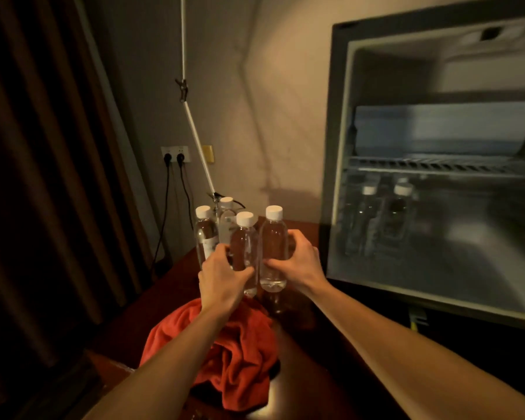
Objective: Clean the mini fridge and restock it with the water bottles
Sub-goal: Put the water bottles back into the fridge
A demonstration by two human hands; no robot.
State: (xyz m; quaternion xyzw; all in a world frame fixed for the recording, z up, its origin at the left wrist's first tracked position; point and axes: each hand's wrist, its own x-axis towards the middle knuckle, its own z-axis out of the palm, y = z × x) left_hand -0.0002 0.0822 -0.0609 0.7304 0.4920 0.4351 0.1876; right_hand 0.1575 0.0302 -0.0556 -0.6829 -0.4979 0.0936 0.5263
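Mini fridge (pixel 334 147) stood open on the right, blurred; wire shelf (pixel 431 166) across the middle, and I made out at least two capped bottles (pixel 385 219) standing under it at the left of the lower compartment. Dark wooden table (pixel 325 353) ran from near to far, left of the fridge. Red cloth (pixel 240 356) lay crumpled on the near part. Four clear water bottles with white caps stood grouped at the far end. My left hand (pixel 222 277) gripped the front-left bottle (pixel 244 250), fingers curled round it. My right hand (pixel 297 259) gripped the front-right bottle (pixel 273 247) the same way. Two more bottles (pixel 206 231) stood just behind, untouched. Wall socket (pixel 175 154) with two black plugs sat on the far wall.
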